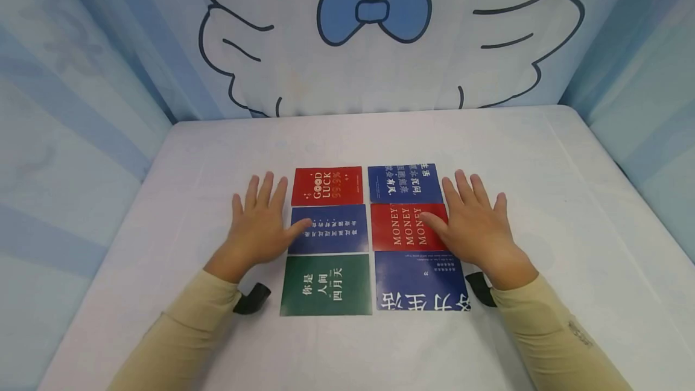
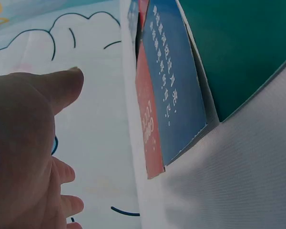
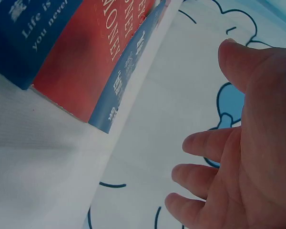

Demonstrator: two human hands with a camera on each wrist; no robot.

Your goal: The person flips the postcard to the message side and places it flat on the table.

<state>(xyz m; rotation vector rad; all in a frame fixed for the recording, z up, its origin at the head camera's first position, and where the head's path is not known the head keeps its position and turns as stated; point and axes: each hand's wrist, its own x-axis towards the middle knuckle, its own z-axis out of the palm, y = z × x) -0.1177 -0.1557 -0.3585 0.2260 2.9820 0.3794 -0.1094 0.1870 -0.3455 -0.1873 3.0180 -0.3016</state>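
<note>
Several printed cards lie flat in two columns. On the left are a red GOOD LUCK card (image 1: 354, 187), a blue card (image 1: 329, 245) and a green card (image 1: 353, 303); on the right, a blue card (image 1: 380, 183), a red MONEY card (image 1: 382, 228) and a larger blue card (image 1: 396, 273). My left hand (image 1: 262, 228) spreads its fingers beside the left column, its thumb overlapping the middle blue card in the head view. Mirroring it, my right hand (image 1: 476, 228) has its fingers spread, thumb over the MONEY card. Both wrist views show nothing held in either hand.
The cards rest on a white-covered table (image 1: 206, 149). Behind it hangs a cloth backdrop (image 1: 374, 77) with a cartoon figure and blue bow tie. Pale blue curtains (image 1: 70, 107) close in both sides. Black straps (image 1: 253, 299) show under the wrists.
</note>
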